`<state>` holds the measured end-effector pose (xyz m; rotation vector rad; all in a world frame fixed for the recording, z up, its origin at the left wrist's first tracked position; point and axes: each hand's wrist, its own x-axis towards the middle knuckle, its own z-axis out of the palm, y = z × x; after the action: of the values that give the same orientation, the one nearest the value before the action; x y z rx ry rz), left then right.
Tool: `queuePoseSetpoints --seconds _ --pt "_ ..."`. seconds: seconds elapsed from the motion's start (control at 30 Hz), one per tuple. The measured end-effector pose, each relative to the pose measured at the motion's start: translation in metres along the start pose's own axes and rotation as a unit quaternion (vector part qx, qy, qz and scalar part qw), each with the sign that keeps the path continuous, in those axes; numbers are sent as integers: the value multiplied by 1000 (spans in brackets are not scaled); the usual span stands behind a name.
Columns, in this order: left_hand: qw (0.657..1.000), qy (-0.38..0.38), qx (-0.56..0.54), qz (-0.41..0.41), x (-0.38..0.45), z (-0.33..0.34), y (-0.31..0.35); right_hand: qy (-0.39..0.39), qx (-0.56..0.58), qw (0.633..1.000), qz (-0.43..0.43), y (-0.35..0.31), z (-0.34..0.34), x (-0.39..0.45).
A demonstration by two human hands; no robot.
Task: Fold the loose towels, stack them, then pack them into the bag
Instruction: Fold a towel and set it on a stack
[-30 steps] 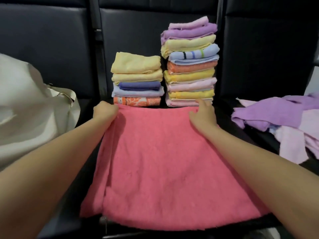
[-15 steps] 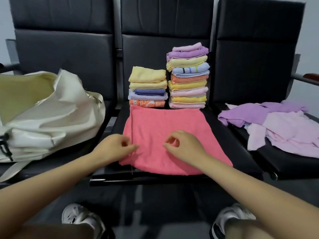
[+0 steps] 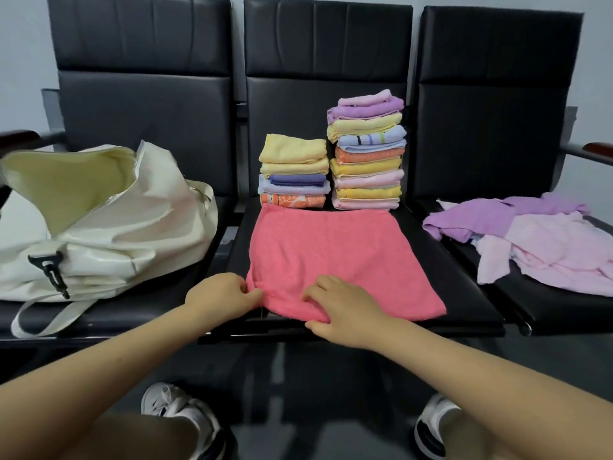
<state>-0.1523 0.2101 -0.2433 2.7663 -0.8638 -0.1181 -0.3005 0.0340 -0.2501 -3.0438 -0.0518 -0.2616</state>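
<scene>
A pink towel point(image 3: 335, 257) lies spread on the middle black seat. My left hand point(image 3: 220, 295) pinches its near left corner. My right hand point(image 3: 341, 305) grips the near edge a little to the right, thumb under the cloth. Behind the towel stand two stacks of folded towels: a short stack point(image 3: 293, 175) on the left and a taller stack point(image 3: 366, 152) on the right. The cream bag point(image 3: 99, 224) sits open on the left seat. Loose purple and pale pink towels point(image 3: 537, 237) lie heaped on the right seat.
Three black seats point(image 3: 464, 293) in a row have high backrests right behind the stacks. Armrests stick out at the far left and far right. My two shoes point(image 3: 185, 416) rest on the dark floor below the seat's front edge.
My hands came back from the towel's far edge to its near edge and took hold of it. The camera pulled back, so the bag and the floor came into view.
</scene>
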Motion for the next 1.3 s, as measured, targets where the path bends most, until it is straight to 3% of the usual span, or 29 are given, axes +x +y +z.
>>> queuePoseSetpoints --seconds 0.17,0.27,0.43,0.53,0.63,0.73,0.83,1.0,1.1,1.2,1.3 --pt "1000 22 8 -6 0 5 5 -1 8 1000 -3 1 3 5" --pt "992 -19 -121 -32 2 0 6 -4 12 1000 -6 1 5 5" --pt "909 -36 -406 -86 6 3 7 -3 13 1000 -13 3 5 6" --pt "857 10 -511 -72 6 0 9 -5 14 1000 -17 5 6 7" --pt "785 -2 -616 -67 5 -10 9 -10 16 1000 -19 6 5 7" --pt "763 -31 -644 -44 4 -12 4 -13 17 1000 -20 7 4 6" --pt "782 -24 -621 -49 2 -13 2 -6 13 1000 -23 8 5 5" --pt "925 87 -365 -65 2 -7 -14 11 4 999 -34 10 9 0" --pt "986 40 -159 -6 -1 -8 -30 16 6 999 -50 13 9 -5" --pt "999 28 -28 33 1 -3 -42 24 27 998 -60 18 9 -8" --pt "983 129 -32 128 -1 -2 -37 32 80 995 -51 22 7 -7"
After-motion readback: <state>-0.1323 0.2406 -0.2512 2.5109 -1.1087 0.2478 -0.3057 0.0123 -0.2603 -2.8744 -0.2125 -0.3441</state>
